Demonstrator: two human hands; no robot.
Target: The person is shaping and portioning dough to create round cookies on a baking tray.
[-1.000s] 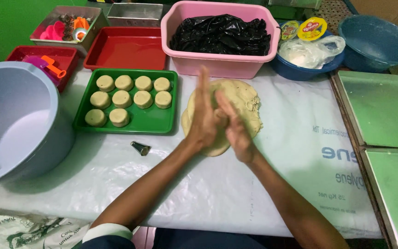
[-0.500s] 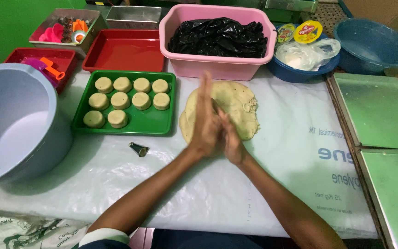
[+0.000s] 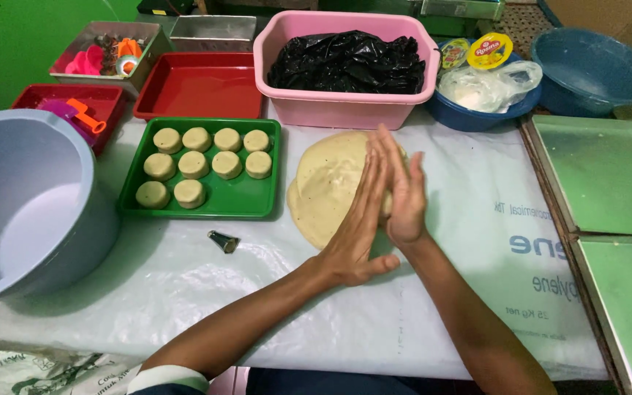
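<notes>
My left hand (image 3: 356,227) and my right hand (image 3: 406,194) are pressed palm to palm, fingers straight and pointing away from me. A small lump of dough (image 3: 387,207) shows between the palms, mostly hidden. Both hands hover over the right edge of a large flat mass of pale dough (image 3: 323,183) lying on the white plastic sheet (image 3: 477,241). To the left, a green tray (image 3: 206,208) holds several round dough discs (image 3: 194,164) in rows.
A small metal nozzle (image 3: 223,241) lies below the green tray. A big grey-blue bucket (image 3: 31,205) stands at the left. Behind are a red tray (image 3: 199,84), a pink tub (image 3: 345,110) with black plastic, and blue bowls (image 3: 594,62). Metal baking trays (image 3: 608,175) line the right.
My right hand has slid forward along my left palm, from lower down to level with the left fingertips. The dough mass and trays have not moved.
</notes>
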